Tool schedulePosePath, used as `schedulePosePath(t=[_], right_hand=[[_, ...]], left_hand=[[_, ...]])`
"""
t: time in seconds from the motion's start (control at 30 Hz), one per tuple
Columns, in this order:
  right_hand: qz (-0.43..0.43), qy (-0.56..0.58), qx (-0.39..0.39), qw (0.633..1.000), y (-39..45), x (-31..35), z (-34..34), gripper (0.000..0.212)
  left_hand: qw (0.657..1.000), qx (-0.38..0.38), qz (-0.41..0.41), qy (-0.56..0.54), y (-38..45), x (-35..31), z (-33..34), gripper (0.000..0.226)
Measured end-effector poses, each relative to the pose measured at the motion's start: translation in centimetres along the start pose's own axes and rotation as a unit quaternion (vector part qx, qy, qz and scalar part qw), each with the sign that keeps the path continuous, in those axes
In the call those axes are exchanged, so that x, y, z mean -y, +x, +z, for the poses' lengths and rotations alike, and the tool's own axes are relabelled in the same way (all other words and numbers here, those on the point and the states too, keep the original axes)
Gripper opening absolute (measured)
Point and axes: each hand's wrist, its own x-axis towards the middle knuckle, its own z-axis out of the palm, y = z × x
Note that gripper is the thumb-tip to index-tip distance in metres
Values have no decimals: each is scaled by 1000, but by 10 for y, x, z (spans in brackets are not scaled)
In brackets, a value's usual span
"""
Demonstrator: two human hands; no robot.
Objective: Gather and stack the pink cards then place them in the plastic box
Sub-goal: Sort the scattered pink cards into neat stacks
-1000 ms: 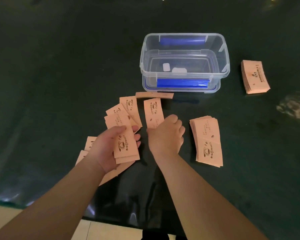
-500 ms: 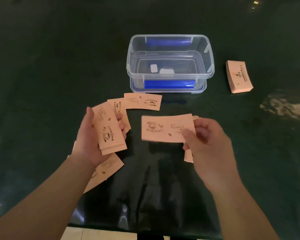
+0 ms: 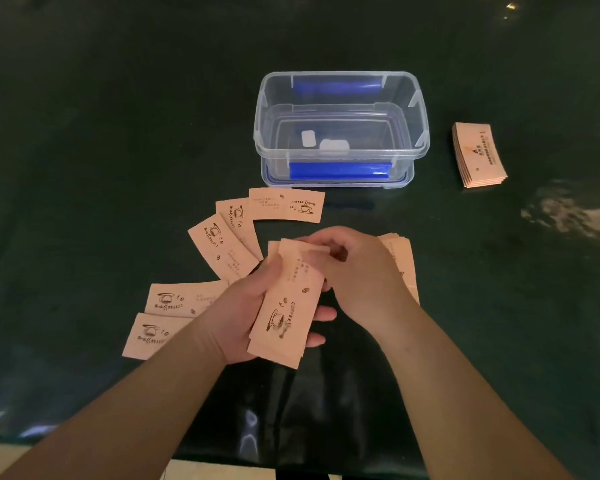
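The left hand (image 3: pixel 243 317) grasps a small stack of pink paper cards printed with a coffee cup (image 3: pixel 286 306), thumb across the top, fingers curled beneath; the right hand (image 3: pixel 357 268) pinches the stack's far end at about twelve o'clock of the left palm, apparently seating a card onto it. To do this well, I judge the edges should be squared — long sides tapped flush — before reaching for another card; a loose grip would let the pile fan.

Counted: five loose pink cards on the dark green table cover (image 3: pixel 84 168) — three fanned at eleven o'clock of the hands (image 3: pixel 222 251), two at nine o'clock (image 3: pixel 174 301); one pile partly hidden behind the right wrist at three o'clock (image 3: pixel 400 252); one neat pile far off at two o'clock (image 3: pixel 478 154). One clear plastic box with blue clips (image 3: pixel 340 164) stands at twelve o'clock, no pink cards inside.
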Motion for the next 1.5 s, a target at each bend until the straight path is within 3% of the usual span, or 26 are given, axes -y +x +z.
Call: schedulePosePath(t=[0.1, 0.17, 0.23, 0.37, 0.5, 0.67, 0.73, 0.83, 0.93, 1.03, 1.1, 1.2, 1.5], right_hand=[[-22, -35, -9, 999, 10, 0, 17, 14], [-17, -46, -57, 997, 27, -1, 29, 2], [-29, -135, -93, 986, 53, -5, 37, 23], [-63, -377, -38, 923, 99, -14, 55, 55], [-27, -412, -63, 909, 120, -15, 64, 62], [67, -415, 13, 907, 123, -4, 50, 91], [108, -373, 26, 921, 109, -2, 48, 87], [138, -213, 3, 967, 78, -1, 40, 59], [173, -30, -31, 984, 37, -3, 24, 41], [201, 242, -28, 949, -6, -1, 12, 33], [217, 328, -15, 919, -27, -1, 7, 25], [233, 342, -10, 910, -42, -5, 7, 13], [181, 197, -38, 963, -52, -21, 13, 5]], left_hand=[[999, -13, 26, 26, -8, 0, -8, 44], [998, -44, 46, 26, -12, -1, -16, 47], [995, -75, 67, 1, -16, -5, -24, 51], [990, -76, 92, -77, -26, -12, -39, 42], [989, -74, 97, -82, -31, -13, -49, 40], [987, -96, 99, -85, -28, -12, -54, 41], [984, -118, 104, -87, -25, -13, -54, 39], [979, -138, 113, -102, -19, -17, -52, 30], [975, -142, 121, -123, -12, -21, -50, 43], [977, -144, 115, -107, -6, -22, -42, 60], [981, -142, 108, -82, 0, -19, -33, 65], [983, -139, 97, -65, 8, -12, -19, 65], [987, -122, 99, -36, 22, -9, 3, 65]])
